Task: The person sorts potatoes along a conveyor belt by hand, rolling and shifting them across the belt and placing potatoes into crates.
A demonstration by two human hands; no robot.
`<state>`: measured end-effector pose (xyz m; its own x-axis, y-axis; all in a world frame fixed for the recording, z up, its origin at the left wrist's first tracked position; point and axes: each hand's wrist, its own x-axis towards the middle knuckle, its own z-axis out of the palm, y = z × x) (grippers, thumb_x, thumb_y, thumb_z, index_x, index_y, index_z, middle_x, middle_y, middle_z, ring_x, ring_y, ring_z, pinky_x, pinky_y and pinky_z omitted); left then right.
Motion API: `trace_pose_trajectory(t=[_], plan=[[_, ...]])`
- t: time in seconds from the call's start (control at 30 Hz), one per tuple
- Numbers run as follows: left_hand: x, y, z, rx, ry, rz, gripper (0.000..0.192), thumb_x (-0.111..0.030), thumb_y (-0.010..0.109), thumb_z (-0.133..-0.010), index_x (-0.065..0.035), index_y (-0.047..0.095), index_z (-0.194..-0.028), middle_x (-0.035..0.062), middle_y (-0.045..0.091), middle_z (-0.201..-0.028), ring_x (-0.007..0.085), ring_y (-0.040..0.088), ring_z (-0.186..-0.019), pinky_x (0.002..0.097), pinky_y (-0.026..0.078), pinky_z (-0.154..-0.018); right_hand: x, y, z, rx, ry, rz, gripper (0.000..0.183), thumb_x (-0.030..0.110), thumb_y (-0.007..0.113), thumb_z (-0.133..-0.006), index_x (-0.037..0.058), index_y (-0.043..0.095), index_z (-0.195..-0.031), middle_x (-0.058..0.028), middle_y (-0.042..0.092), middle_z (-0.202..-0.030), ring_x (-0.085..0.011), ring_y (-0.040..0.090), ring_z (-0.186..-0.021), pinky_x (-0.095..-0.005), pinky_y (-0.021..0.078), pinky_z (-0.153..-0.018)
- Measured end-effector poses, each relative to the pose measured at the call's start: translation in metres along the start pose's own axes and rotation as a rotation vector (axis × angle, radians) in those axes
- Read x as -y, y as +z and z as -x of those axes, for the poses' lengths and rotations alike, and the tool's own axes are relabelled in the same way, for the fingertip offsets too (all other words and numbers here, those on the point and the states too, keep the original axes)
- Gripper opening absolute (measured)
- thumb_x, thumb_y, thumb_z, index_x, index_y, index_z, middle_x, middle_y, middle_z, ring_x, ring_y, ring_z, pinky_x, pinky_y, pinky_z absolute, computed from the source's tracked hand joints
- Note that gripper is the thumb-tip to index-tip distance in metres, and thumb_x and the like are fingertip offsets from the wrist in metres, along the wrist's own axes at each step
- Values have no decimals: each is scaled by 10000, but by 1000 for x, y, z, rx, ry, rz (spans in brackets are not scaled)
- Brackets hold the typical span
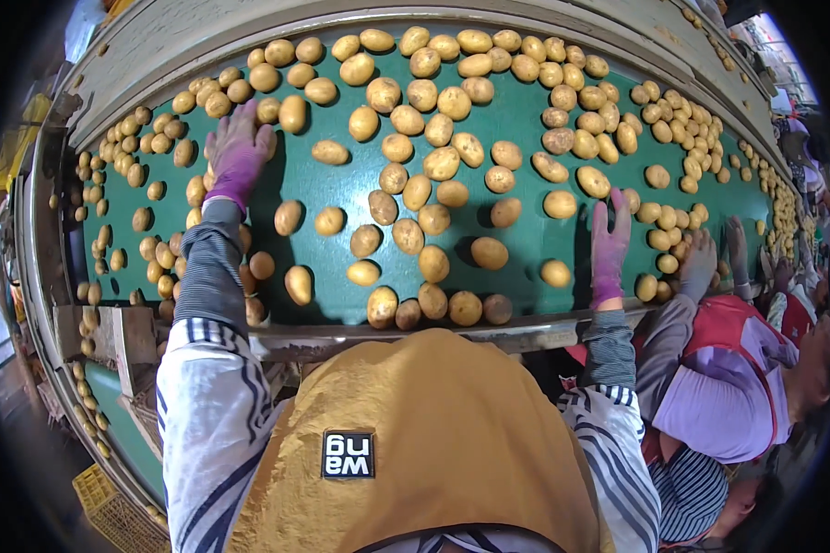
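Many potatoes lie spread over a green conveyor belt in front of me. My left hand, in a purple-stained glove, reaches palm down over the belt's left part, fingers somewhat apart. A potato lies right beside its fingertips, and others are partly hidden behind the hand and forearm. My right hand, gloved alike, is held edgewise over the right part, fingers apart and nothing seen in them. Just beyond its fingertips lies a yellow potato. A loose cluster of potatoes covers the middle between my hands.
A metal rail edges the belt on my side; a raised frame bounds the far side. At right, co-workers' gloved hands reach over the belt. Lower left are a second green belt with potatoes and a yellow plastic crate.
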<state>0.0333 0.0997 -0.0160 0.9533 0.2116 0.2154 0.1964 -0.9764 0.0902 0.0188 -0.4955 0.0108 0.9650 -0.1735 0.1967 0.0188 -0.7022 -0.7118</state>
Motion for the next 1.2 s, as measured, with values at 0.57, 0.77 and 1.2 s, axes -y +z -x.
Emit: trace_pose_trajectory(t=[0.57, 0.77, 1.2], plan=[[-209, -92, 242, 482, 467, 210, 397, -376, 668, -854, -201, 717, -1207, 105, 501, -1463, 364, 383, -1407, 653, 213, -1142, 107, 81, 136, 403, -521, -340, 502, 168, 721, -916, -21, 559, -1353, -219, 581, -1362, -372, 548, -1306, -440, 453, -1089], [-87, -66, 229, 30, 192, 41, 365, -306, 662, -881, -230, 705, -1235, 134, 420, -1574, 421, 349, -1437, 648, 203, -1154, 102, 15, 137, 423, -507, -290, 433, 116, 697, -913, -20, 598, -1312, -217, 595, -1370, -371, 553, -1315, -434, 450, -1108], [-292, -66, 239, 94, 720, 286, 436, -280, 683, -815, -193, 667, -1242, 24, 557, -1399, 305, 420, -1388, 694, 267, -1112, 99, 108, -100, 549, -399, 822, 536, 423, 727, -831, 96, 629, -1243, -153, 712, -1067, -333, 690, -1013, -434, 539, -870]])
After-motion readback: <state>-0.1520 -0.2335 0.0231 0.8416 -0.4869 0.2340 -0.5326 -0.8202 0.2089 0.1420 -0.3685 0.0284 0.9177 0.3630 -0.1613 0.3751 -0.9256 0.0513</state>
